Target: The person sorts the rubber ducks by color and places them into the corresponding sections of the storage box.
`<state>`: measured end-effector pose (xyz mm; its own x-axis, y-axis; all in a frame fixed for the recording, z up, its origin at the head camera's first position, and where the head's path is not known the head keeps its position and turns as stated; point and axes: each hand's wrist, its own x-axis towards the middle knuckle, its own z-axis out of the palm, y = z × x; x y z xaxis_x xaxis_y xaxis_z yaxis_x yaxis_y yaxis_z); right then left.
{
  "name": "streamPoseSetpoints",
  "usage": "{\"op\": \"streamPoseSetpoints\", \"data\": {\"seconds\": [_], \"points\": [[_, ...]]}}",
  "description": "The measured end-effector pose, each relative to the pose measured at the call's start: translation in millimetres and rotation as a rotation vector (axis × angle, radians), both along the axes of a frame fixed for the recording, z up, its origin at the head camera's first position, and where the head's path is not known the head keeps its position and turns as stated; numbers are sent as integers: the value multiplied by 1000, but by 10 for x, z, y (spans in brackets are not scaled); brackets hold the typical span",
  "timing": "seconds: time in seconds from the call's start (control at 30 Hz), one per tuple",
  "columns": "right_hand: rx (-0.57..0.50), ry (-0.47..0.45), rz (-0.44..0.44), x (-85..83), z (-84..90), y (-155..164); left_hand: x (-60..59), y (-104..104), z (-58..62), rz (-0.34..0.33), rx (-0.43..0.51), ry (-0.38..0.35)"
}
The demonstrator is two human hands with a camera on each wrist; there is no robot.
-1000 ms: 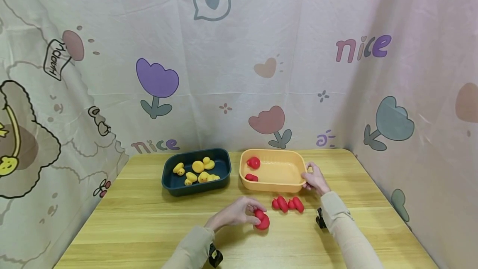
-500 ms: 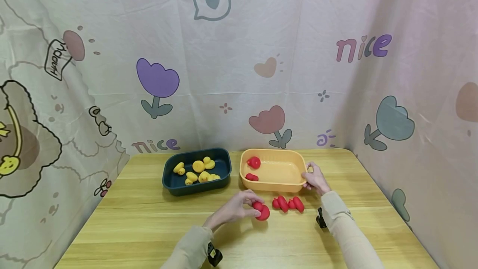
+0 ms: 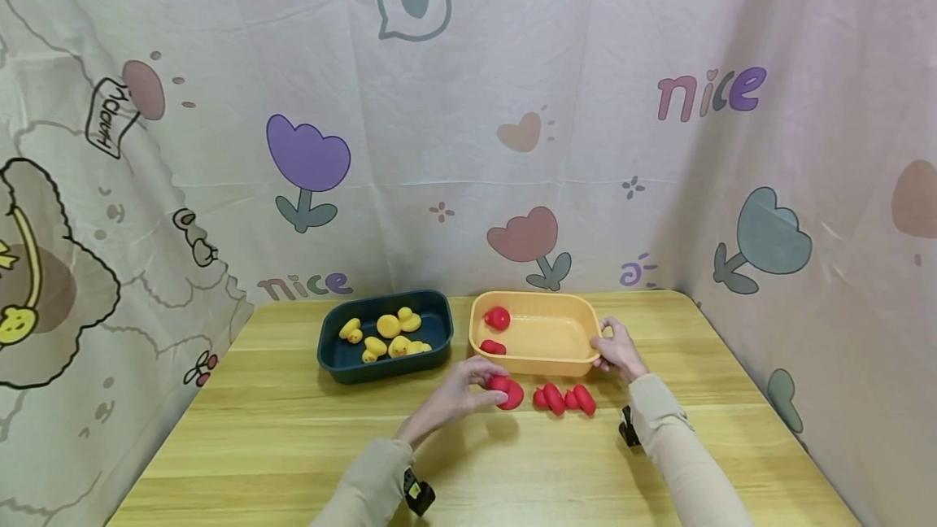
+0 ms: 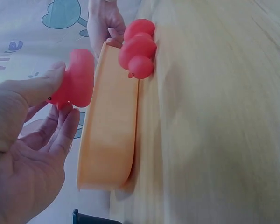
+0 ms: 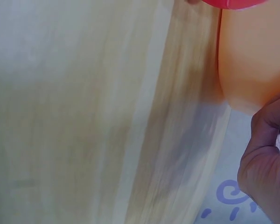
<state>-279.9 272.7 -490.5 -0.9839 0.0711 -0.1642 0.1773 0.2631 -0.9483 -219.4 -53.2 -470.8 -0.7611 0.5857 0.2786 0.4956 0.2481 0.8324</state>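
My left hand (image 3: pixel 459 394) pinches a red rubber duck (image 3: pixel 511 394) between thumb and fingers, raised above the table in front of the yellow bin (image 3: pixel 545 365). In the left wrist view that red duck (image 4: pixel 79 79) shows side-on, with the bin's outer wall (image 4: pixel 107 121) behind it. My right hand (image 3: pixel 621 350) grips the bin's right end, its thumb at the rim; the right wrist view shows this hand (image 5: pixel 268 149) at the bin's corner. Two red ducks (image 3: pixel 496 319) lie inside the bin at its left. Two more red ducks (image 3: pixel 564 400) rest on the table just before it.
A dark blue bin (image 3: pixel 344 372) with several yellow ducks (image 3: pixel 389 326) stands left of the yellow one, a narrow gap between them. Behind both bins hangs a printed cloth (image 3: pixel 439 145), and cloth also borders the wooden table (image 3: pixel 241 429) on either side.
My left hand has carried the red duck up and away from me, from the near table towards the yellow bin's front. My right hand and both bins have stayed in place.
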Motion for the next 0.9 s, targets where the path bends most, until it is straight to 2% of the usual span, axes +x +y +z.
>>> {"op": "streamPoseSetpoints", "data": {"seconds": [0.23, 0.47, 0.7, 0.9], "points": [[-34, -3, 8, 0, 11, 8, -22, 6, 40, 78, 24, 36], [-127, -22, 21, 20, 20, 61, -32, 32, 48, 161, 39, 50], [-236, -42, 65, 48, -9, 188, -37, 69, 122, 258, 42, 69], [-296, -62, 95, 92, 1, 233, -68, 106, 150, 299, 63, 79]]}}
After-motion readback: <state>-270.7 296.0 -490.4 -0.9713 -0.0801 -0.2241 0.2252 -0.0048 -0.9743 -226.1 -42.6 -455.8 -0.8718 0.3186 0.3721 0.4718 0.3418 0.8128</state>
